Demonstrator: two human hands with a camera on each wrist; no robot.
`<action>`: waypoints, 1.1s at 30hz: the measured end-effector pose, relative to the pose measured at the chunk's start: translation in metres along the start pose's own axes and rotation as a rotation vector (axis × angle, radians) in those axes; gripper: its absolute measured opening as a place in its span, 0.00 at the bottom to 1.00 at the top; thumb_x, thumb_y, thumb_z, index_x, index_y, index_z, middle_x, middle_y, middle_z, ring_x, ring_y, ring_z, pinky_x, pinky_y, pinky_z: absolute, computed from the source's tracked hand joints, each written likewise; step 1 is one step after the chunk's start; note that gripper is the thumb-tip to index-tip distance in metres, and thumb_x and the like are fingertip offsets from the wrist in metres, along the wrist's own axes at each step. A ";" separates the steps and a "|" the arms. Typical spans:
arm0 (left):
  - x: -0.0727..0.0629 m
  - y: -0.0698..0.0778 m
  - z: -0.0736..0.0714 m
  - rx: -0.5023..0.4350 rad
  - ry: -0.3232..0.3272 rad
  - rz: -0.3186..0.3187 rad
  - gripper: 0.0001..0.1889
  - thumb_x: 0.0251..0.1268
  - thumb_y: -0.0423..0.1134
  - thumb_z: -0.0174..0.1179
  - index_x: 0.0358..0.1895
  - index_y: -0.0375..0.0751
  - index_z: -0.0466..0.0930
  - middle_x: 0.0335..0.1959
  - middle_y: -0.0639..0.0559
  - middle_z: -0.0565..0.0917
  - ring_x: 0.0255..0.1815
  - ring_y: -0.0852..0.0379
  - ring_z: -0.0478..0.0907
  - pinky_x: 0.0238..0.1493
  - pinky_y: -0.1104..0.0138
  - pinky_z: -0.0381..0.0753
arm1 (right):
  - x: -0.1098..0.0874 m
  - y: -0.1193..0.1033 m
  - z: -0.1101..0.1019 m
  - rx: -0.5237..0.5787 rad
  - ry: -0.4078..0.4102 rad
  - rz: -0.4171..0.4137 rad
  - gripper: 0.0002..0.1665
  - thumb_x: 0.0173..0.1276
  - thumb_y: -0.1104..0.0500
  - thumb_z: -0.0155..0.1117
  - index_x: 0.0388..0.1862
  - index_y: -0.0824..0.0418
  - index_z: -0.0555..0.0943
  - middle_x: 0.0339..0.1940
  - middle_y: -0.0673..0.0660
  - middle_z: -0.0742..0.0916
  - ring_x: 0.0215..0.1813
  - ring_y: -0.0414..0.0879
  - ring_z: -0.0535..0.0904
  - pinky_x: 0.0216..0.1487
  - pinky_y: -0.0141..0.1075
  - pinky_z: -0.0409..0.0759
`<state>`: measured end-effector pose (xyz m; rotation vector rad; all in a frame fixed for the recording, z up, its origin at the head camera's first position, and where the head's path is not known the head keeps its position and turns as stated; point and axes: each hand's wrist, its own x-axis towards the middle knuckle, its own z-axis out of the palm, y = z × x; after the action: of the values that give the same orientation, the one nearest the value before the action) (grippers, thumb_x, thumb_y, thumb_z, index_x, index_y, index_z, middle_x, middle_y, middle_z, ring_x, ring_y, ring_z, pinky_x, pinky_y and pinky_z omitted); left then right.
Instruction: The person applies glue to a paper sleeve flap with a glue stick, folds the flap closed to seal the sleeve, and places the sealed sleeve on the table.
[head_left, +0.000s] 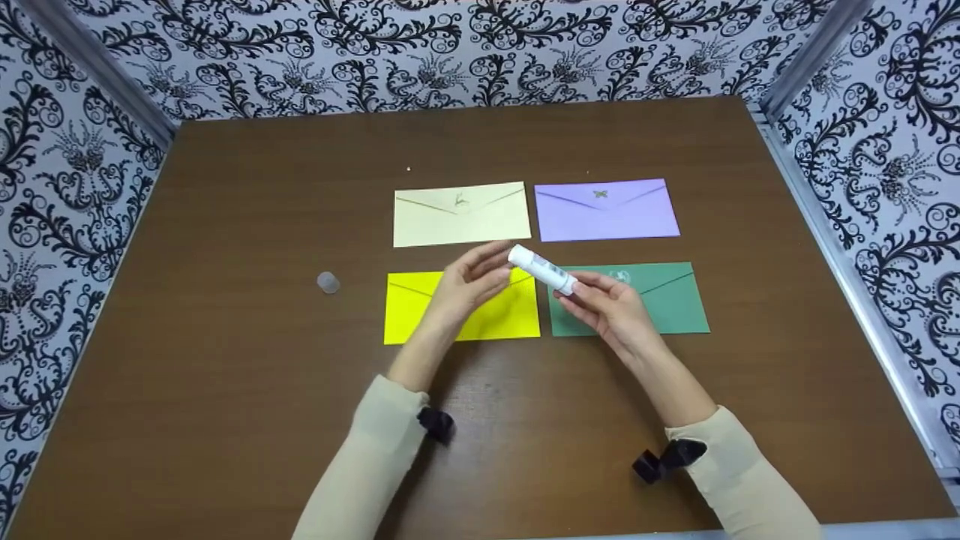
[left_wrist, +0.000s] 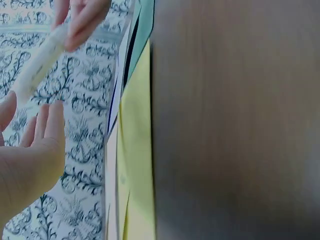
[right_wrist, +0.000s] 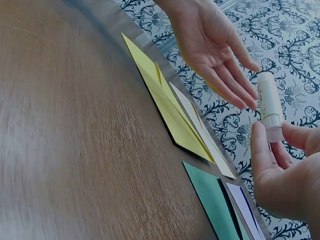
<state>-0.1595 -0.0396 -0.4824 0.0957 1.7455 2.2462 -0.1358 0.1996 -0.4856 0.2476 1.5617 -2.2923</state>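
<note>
My right hand (head_left: 615,311) pinches a white glue stick (head_left: 541,270) by its lower end, holding it tilted above the envelopes. In the right wrist view the glue stick (right_wrist: 270,100) stands nearly upright between thumb and fingers. My left hand (head_left: 465,289) is beside the tube's upper end, its fingers loosely extended with nothing gripped; its palm shows in the right wrist view. Below the hands lie a yellow envelope (head_left: 412,307) and a green envelope (head_left: 667,300), each partly covered from above by a hand. The left wrist view shows the glue stick (left_wrist: 37,67) blurred.
Behind them lie a cream envelope (head_left: 461,221) with a small gold emblem and a lilac envelope (head_left: 607,217) with a butterfly emblem. A small greyish round piece (head_left: 328,282) lies on the brown table (head_left: 247,390) at left. Patterned wallpaper (head_left: 420,60) surrounds the table's back and sides.
</note>
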 end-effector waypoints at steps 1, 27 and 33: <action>-0.001 0.002 -0.005 0.063 -0.004 0.027 0.24 0.70 0.31 0.60 0.68 0.36 0.72 0.66 0.41 0.78 0.68 0.44 0.76 0.67 0.59 0.78 | 0.000 0.000 0.000 -0.002 0.001 0.000 0.21 0.72 0.64 0.61 0.62 0.67 0.74 0.57 0.59 0.77 0.50 0.46 0.87 0.56 0.36 0.84; -0.044 0.048 -0.133 1.441 0.347 0.002 0.20 0.68 0.37 0.63 0.63 0.42 0.78 0.65 0.41 0.79 0.63 0.37 0.77 0.53 0.46 0.84 | 0.000 0.000 -0.003 -0.019 -0.009 -0.003 0.28 0.73 0.64 0.61 0.67 0.71 0.68 0.57 0.59 0.77 0.51 0.45 0.86 0.64 0.44 0.76; -0.049 0.044 -0.148 1.442 0.370 -0.055 0.20 0.69 0.34 0.61 0.63 0.38 0.78 0.64 0.36 0.78 0.63 0.34 0.76 0.59 0.44 0.81 | 0.000 0.000 -0.003 -0.028 -0.007 0.001 0.27 0.73 0.64 0.61 0.67 0.71 0.68 0.58 0.59 0.76 0.52 0.45 0.86 0.64 0.44 0.76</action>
<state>-0.1548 -0.2017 -0.4731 -0.0796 3.0831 0.5576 -0.1357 0.2028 -0.4870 0.2325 1.5884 -2.2665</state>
